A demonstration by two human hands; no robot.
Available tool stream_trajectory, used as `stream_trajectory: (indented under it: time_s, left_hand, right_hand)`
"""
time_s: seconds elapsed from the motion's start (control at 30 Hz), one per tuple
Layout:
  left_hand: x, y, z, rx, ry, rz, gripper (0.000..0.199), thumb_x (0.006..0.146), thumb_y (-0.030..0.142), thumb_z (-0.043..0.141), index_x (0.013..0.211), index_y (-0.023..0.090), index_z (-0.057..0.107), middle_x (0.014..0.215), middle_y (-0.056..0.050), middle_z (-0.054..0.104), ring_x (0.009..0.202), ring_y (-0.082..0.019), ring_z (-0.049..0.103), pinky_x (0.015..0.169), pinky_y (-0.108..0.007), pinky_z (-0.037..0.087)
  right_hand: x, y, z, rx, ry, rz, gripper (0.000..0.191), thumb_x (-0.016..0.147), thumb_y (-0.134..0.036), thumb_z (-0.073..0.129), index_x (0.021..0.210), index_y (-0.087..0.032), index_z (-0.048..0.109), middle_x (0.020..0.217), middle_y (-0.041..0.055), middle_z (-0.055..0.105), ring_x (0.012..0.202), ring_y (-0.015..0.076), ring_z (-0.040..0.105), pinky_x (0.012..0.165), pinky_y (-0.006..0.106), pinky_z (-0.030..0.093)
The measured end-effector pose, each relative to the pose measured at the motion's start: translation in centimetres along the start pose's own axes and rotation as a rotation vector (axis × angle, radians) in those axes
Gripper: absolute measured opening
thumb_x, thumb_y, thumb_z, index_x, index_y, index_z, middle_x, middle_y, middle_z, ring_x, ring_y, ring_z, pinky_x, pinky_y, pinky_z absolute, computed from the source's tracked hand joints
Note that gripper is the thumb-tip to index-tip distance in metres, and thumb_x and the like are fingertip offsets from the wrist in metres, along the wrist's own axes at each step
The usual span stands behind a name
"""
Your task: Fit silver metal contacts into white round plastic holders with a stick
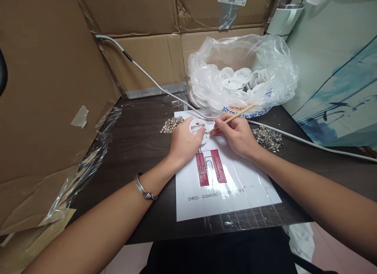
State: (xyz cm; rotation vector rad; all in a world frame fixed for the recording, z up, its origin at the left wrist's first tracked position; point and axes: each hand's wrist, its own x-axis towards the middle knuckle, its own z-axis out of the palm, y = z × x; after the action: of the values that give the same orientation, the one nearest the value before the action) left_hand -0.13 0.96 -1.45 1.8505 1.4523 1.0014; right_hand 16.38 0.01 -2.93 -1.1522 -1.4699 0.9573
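Note:
A round white disc point(205, 138) with slots is held in my left hand point(186, 140), the thumb lying over its face. My right hand point(235, 134) grips a thin wooden stick point(238, 113), whose lower tip meets the disc's right edge. Under both hands lies a printed sheet point(188, 206) showing a red and white drawing. Small shiny metal pieces point(171, 125) form a pile left of the disc, and another pile of metal pieces point(268, 138) lies right of my right hand.
Behind the hands stands a clear plastic bag point(203, 87) full of white discs. A white cable point(150, 78) crosses the dark table point(138, 136). Cardboard walls point(153, 59) rise at the left and back; a white mug point(284, 20) stands back right.

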Motion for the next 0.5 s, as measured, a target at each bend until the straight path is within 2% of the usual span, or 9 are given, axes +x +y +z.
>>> stream_trajectory:
  time_s: [0.27, 0.43, 0.5]
  left_hand:
    - [-0.3, 0.3, 0.1, 0.151, -0.007, 0.031, 0.009, 0.082, 0.027, 0.061, 0.077, 0.019, 0.059, 0.078, -0.003, 0.068, 0.07, -0.018, 0.057, 0.066, -0.032, 0.038]
    - [-0.4, 0.3, -0.1, 0.23, -0.027, 0.018, 0.008, 0.083, 0.028, 0.061, 0.079, 0.02, 0.061, 0.08, -0.004, 0.069, 0.07, -0.019, 0.057, 0.064, -0.032, 0.036]
    - [-0.4, 0.2, -0.2, 0.225, -0.036, 0.011, 0.008, 0.082, 0.028, 0.061, 0.081, 0.021, 0.062, 0.081, -0.004, 0.069, 0.07, -0.019, 0.057, 0.063, -0.032, 0.036]
  right_hand:
    - [-0.1, -0.7, -0.3, -0.138, 0.015, -0.041, 0.031, 0.088, -0.038, 0.058, 0.07, -0.015, 0.066, 0.075, 0.0065, 0.069, 0.068, 0.0144, 0.064, 0.065, 0.031, 0.049]
    - [0.3, -0.6, -1.4, -0.028, -0.159, 0.098, 0.032, 0.079, -0.044, 0.069, 0.074, -0.013, 0.07, 0.073, 0.0092, 0.071, 0.052, 0.013, 0.06, 0.041, 0.026, 0.039]
    - [0.5, -0.3, -1.9, 0.009, -0.174, 0.127, 0.032, 0.077, -0.044, 0.07, 0.075, -0.013, 0.07, 0.074, 0.01, 0.072, 0.051, 0.0131, 0.061, 0.037, 0.024, 0.037]
